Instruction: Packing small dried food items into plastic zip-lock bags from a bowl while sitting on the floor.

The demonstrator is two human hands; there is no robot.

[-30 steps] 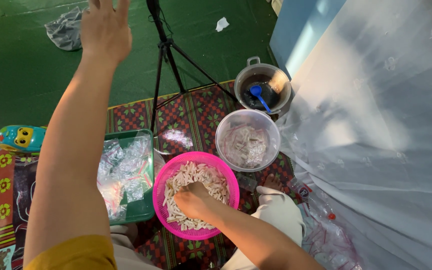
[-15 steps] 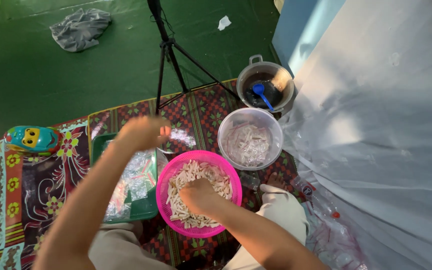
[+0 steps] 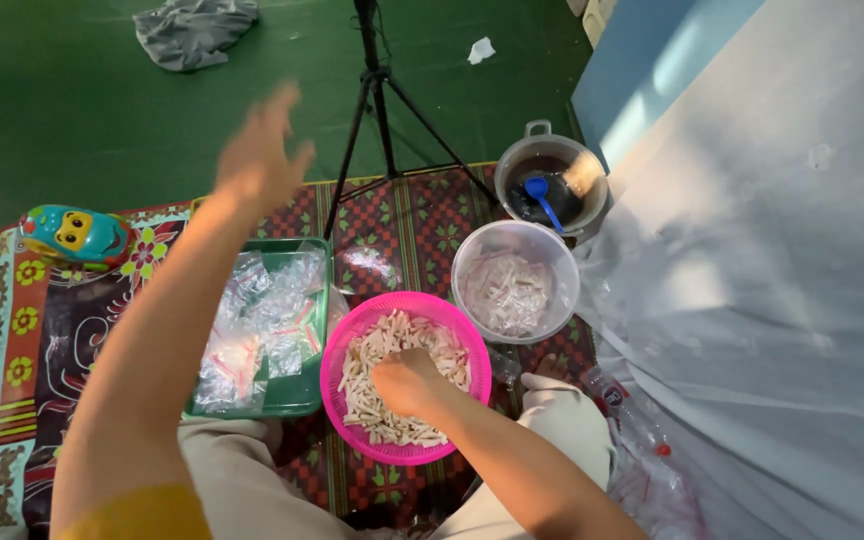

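Note:
My right hand (image 3: 407, 380) rests in a pink basket (image 3: 335, 362) full of pale cut strips (image 3: 377, 410), fingers closed among them. My left hand (image 3: 262, 155) is raised in the air above the mat, fingers spread, holding nothing. Below that arm, a green tray (image 3: 302, 397) holds several small clear plastic bags (image 3: 267, 320). To the right of the basket stands a clear round tub (image 3: 517, 285) with filled small bags inside.
A metal pot (image 3: 552, 185) with dark liquid and a blue spoon (image 3: 542, 198) sits at the back right. A black tripod (image 3: 377, 110) stands on the green floor. A toy car (image 3: 72, 235) lies at left on the patterned mat (image 3: 12, 340). Clear plastic sheeting (image 3: 752, 300) covers the right side.
My left arm came down from high overhead, then rose again with the fingers spread. My right hand stayed in the pink basket.

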